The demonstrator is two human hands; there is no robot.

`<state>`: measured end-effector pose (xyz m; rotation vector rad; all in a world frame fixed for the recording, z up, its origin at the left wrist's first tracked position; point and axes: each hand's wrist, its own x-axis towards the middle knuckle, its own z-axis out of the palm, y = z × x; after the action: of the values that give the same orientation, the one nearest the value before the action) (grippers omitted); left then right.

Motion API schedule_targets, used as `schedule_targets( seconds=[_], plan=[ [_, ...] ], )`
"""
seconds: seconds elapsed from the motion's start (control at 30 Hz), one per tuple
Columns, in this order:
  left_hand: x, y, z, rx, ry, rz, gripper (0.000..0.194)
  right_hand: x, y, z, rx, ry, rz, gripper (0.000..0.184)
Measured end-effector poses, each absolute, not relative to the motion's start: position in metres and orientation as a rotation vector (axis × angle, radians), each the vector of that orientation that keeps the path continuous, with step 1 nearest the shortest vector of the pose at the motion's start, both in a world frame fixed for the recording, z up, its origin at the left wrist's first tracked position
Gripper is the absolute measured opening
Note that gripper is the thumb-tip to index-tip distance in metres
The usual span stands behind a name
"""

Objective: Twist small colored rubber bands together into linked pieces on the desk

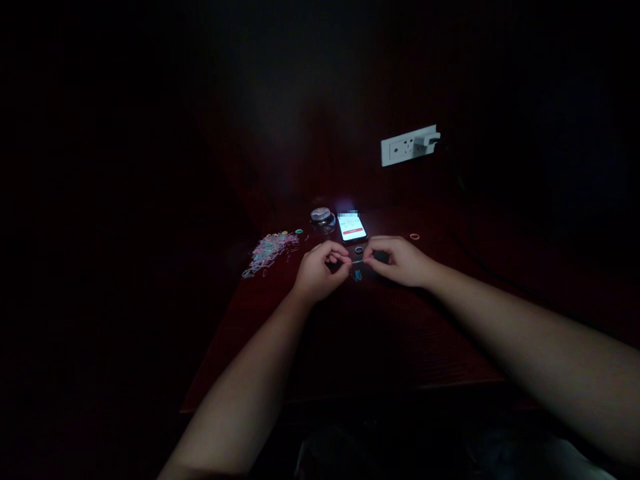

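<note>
My left hand [324, 270] and my right hand [400, 261] face each other above the table, thumbs and fingertips pinched. Between them stretches a thin, pale rubber band [357, 262], gripped at both ends. Just below it on the tabletop lie a few blue rubber bands [357, 275]. A light-coloured rubber band [359, 250] rests behind the stretched one, near the lit phone [353, 228]. Left of my left hand spreads a loose pile of small multicoloured rubber bands [270, 252].
A round, clear jar [323, 220] with a pale lid stands beside the phone. One orange band [415, 237] lies to the right on the dark red table [240, 353]. A white socket [397, 150] with a plugged-in charger [427, 139] is on the wall; its dark cable hangs down. Surroundings are very dark.
</note>
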<state>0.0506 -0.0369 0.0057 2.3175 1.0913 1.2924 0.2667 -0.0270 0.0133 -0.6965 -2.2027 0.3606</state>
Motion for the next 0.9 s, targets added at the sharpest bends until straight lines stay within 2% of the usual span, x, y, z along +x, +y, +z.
schedule_targets(
  seconds=[0.47, 0.7, 0.9],
  plan=[
    [0.036, -0.03, 0.006, 2.257, 1.168, 1.383, 0.015, 0.272, -0.022, 0.01, -0.807, -2.113, 0.318, 0.006],
    [-0.016, -0.029, 0.006, 2.063, 1.447, 1.483, 0.017, 0.274, -0.014, 0.005, -0.904, -2.058, 0.325, 0.007],
    [-0.042, -0.059, -0.015, 1.961, 1.695, 1.364, 0.017, 0.276, -0.013, 0.005, -0.925, -2.023, 0.284, 0.007]
  ],
)
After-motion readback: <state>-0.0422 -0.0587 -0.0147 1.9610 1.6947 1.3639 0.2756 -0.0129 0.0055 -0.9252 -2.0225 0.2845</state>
